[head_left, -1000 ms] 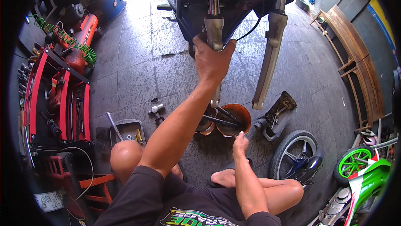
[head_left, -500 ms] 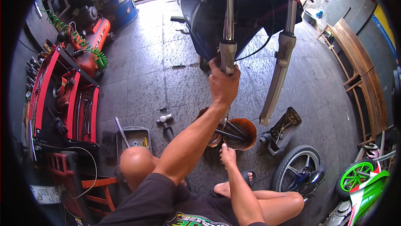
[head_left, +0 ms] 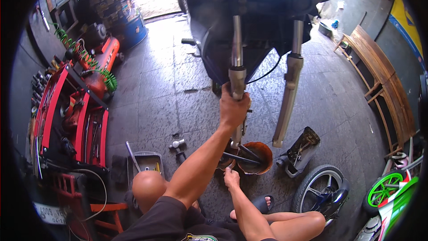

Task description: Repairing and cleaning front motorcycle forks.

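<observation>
My left hand (head_left: 234, 109) is wrapped round the lower tube of the left fork leg (head_left: 237, 79) of a dark motorcycle front (head_left: 258, 5). The right fork leg (head_left: 287, 103) hangs beside it, untouched. Below, my right hand (head_left: 231, 178) is closed near the left leg's lower end, in front of an open container with a rusty orange rim (head_left: 270, 158). Dark rods (head_left: 250, 153) lean across this container. Whatever my right fingers grip is hidden. Part of a second, smaller container shows to its left, behind my hand.
A hammer (head_left: 177, 144) and a grey tray (head_left: 159, 158) with tools lie left. Right of the container are a dark open part (head_left: 304, 149) and a wheel (head_left: 298, 192). A red tool rack (head_left: 79, 127) and compressor (head_left: 108, 56) stand left; a wooden bench (head_left: 379, 74) lines the right.
The view has shifted, so the motorcycle front and fork appear lower. My left hand keeps its hold on the fork leg. My right hand has moved slightly left and down beside the container.
</observation>
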The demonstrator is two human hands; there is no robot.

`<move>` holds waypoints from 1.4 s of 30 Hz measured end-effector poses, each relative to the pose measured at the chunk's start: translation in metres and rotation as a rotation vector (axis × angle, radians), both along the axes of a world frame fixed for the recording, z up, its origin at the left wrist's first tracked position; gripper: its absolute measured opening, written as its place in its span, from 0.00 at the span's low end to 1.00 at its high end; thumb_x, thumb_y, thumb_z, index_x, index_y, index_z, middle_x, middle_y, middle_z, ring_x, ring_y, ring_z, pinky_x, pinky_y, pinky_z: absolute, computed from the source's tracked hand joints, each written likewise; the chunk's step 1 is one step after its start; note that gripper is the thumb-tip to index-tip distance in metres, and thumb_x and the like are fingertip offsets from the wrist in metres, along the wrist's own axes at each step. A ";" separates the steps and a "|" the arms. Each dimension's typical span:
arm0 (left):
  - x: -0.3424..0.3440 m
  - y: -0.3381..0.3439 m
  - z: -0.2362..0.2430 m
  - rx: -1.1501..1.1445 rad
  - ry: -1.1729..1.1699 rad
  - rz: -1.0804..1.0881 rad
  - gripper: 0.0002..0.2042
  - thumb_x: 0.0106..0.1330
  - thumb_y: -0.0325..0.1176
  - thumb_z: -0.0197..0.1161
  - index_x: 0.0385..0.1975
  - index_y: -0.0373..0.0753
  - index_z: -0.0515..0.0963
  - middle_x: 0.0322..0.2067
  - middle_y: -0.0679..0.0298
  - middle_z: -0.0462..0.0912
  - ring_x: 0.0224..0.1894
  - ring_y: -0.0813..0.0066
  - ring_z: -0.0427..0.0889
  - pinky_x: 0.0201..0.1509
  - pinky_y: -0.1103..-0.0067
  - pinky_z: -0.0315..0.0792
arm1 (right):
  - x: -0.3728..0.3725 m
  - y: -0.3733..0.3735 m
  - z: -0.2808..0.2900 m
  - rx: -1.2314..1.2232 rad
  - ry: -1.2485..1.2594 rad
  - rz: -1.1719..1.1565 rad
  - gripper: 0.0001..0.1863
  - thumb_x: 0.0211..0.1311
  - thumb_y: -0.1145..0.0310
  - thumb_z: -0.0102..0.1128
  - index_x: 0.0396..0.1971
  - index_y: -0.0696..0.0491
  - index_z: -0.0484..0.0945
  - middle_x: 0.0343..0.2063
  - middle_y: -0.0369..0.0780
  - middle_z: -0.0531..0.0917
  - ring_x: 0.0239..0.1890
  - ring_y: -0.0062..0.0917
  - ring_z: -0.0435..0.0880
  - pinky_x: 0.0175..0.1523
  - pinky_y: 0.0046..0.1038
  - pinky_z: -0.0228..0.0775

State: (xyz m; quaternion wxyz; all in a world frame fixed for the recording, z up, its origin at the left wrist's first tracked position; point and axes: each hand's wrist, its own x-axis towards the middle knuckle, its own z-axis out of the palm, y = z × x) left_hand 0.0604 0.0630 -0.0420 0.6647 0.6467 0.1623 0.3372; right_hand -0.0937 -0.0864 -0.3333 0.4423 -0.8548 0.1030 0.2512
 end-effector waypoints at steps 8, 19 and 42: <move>0.002 0.010 0.001 -0.138 -0.101 -0.217 0.16 0.63 0.22 0.62 0.49 0.34 0.68 0.32 0.63 0.77 0.23 0.79 0.78 0.23 0.81 0.76 | -0.011 -0.004 0.020 0.053 -0.022 -0.044 0.28 0.70 0.47 0.48 0.29 0.58 0.84 0.22 0.43 0.84 0.31 0.34 0.85 0.40 0.37 0.73; -0.005 0.007 0.010 -0.157 -0.096 -0.239 0.09 0.64 0.25 0.62 0.43 0.35 0.74 0.23 0.64 0.75 0.22 0.75 0.78 0.29 0.76 0.78 | -0.007 0.006 0.027 -0.020 0.096 -0.026 0.30 0.67 0.43 0.48 0.35 0.56 0.86 0.38 0.54 0.86 0.49 0.49 0.83 0.55 0.43 0.71; -0.017 -0.020 0.000 0.015 0.184 0.031 0.36 0.60 0.38 0.67 0.62 0.36 0.50 0.29 0.45 0.83 0.32 0.36 0.82 0.37 0.53 0.73 | 0.039 -0.115 0.144 0.104 0.048 -0.151 0.18 0.72 0.54 0.55 0.28 0.52 0.76 0.14 0.30 0.71 0.12 0.14 0.65 0.16 0.19 0.55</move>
